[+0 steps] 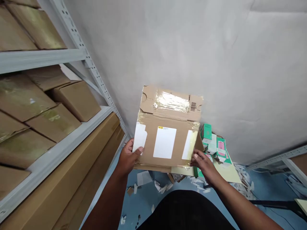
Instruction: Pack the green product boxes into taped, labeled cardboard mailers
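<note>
Between my two hands is a flattened cardboard box with shiny clear tape along its edges and upper flap. Its face carries a white label in the middle and white paper pieces at both sides; a barcode shows on the flap. My left hand grips the lower left edge, thumb on the face. At the lower right edge, my right hand pinches the cardboard, its fingertips partly behind it. Green and white small boxes lie just beyond my right hand, one with a pink panel.
On the left, a white metal shelf rack holds several taped brown cartons, with long cartons below. A grey wall rises ahead. Paper scraps litter the blue floor. Another rack stands at the right.
</note>
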`<state>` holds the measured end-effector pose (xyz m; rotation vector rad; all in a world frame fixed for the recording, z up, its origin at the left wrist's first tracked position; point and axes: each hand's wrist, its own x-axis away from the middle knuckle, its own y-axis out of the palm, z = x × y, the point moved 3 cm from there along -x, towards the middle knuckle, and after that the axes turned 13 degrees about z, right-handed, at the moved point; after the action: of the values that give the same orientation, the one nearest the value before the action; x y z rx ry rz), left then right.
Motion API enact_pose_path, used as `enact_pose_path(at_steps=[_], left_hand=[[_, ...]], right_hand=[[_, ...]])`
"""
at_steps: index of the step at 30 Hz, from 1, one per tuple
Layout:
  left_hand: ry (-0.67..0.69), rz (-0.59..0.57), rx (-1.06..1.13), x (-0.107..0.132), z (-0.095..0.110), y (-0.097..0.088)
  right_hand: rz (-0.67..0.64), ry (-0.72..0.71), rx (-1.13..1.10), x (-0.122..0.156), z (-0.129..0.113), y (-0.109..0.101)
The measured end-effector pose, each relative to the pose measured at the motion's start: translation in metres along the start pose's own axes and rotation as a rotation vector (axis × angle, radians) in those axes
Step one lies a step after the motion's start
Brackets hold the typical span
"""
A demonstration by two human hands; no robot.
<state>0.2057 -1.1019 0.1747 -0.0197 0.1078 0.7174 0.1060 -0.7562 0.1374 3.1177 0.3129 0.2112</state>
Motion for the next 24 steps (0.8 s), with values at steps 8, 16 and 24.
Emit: enact_pose_path(at_steps=[8,16,24], left_hand=[[0.123,-0.592,-0.070,0.039,0.011,0.125],[0.510,-0.961,-0.273,0.108,0.039,0.272],[0.825,-1.380,-0.328,0.240,0.041,0.442]], right_hand=[[0.462,-0.106,-0.268,0.026,-0.028,-0.099],[0.902,-0.045,-0.464,0.091,0.021,-0.269],[1.465,0.044,0.064,0.224,0.122,-0.423]])
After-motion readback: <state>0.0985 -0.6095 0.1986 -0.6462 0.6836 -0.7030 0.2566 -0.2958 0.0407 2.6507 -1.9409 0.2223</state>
